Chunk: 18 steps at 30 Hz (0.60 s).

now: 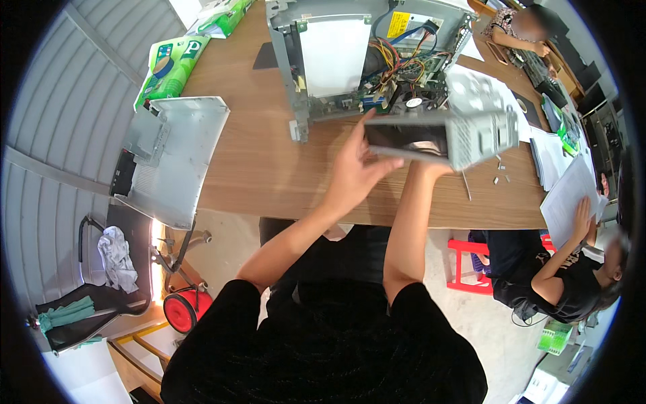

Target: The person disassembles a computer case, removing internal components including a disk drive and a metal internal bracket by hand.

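Observation:
Above the front of the wooden table, I hold a grey metal drive cage (483, 139), a box-shaped frame with a dark hollow side, tilted and slightly blurred. My left hand (356, 168) grips its left end, thumb below and fingers up along the edge. From underneath, my right hand (431, 170) supports it; most of those fingers are hidden behind the frame. Just beyond stands an opened computer case (296, 81), with bundled coloured cables (393, 60) and a circuit board showing inside.
A detached case panel (178, 158) lies at the table's left edge, near green packages (176, 67). A thin rod (467, 186) and small bits (496, 180) lie at right. One person (565, 276) handles papers (568, 202) at right; another person (515, 34) sits far right.

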Each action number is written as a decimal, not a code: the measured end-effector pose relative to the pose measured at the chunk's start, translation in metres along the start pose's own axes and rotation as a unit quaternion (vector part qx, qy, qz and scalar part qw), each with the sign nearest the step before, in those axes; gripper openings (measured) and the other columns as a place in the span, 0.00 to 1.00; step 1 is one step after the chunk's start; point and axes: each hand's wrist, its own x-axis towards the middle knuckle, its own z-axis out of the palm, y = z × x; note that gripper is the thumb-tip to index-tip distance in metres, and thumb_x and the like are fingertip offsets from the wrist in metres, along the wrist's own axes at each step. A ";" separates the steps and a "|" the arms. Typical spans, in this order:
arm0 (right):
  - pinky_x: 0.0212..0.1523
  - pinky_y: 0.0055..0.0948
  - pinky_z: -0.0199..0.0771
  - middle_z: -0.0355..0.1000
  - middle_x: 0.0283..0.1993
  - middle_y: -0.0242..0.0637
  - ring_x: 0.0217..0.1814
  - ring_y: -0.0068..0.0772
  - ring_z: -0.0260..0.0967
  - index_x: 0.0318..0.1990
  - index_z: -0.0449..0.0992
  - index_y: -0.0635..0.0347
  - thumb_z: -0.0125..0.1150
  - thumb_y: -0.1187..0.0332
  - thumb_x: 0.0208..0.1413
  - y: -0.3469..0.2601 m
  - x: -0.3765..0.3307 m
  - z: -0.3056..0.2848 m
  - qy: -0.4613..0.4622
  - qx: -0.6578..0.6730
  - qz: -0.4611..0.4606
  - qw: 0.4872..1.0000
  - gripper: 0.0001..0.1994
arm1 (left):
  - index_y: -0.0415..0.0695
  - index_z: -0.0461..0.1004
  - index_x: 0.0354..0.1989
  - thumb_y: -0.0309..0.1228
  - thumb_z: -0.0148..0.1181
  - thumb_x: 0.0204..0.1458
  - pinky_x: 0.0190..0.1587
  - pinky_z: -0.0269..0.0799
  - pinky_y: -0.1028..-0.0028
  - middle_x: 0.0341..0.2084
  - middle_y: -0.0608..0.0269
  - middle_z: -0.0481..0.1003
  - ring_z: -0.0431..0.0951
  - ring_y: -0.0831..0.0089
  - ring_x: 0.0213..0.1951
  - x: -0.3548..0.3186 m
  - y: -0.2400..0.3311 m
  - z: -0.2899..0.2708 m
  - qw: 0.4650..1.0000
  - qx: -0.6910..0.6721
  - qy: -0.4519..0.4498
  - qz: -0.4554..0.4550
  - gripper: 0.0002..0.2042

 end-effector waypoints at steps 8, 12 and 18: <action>0.53 0.39 0.76 0.73 0.53 0.47 0.53 0.39 0.72 0.57 0.70 0.62 0.44 0.61 0.69 -0.080 -0.169 -0.080 -0.144 0.222 0.525 0.809 0.18 | 0.42 0.66 0.53 0.32 0.61 0.58 0.71 0.51 0.49 0.59 0.41 0.70 0.64 0.45 0.67 -0.058 -0.010 -0.050 0.933 0.150 0.015 0.326 0.17; 0.48 0.30 0.77 0.77 0.47 0.41 0.47 0.28 0.74 0.54 0.73 0.63 0.49 0.67 0.68 -0.109 -0.183 -0.086 -0.442 0.077 0.499 0.741 0.13 | 0.38 0.73 0.49 0.34 0.72 0.48 0.58 0.69 0.59 0.46 0.51 0.79 0.78 0.59 0.50 -0.078 0.064 -0.089 0.981 0.092 0.124 0.114 0.22; 0.40 0.25 0.76 0.78 0.39 0.38 0.36 0.25 0.75 0.46 0.75 0.69 0.56 0.76 0.64 -0.136 -0.155 -0.089 -0.510 0.089 0.276 0.809 0.07 | 0.33 0.73 0.43 0.36 0.80 0.35 0.41 0.74 0.72 0.32 0.57 0.79 0.77 0.75 0.35 -0.048 0.152 -0.129 0.889 0.445 0.098 0.053 0.29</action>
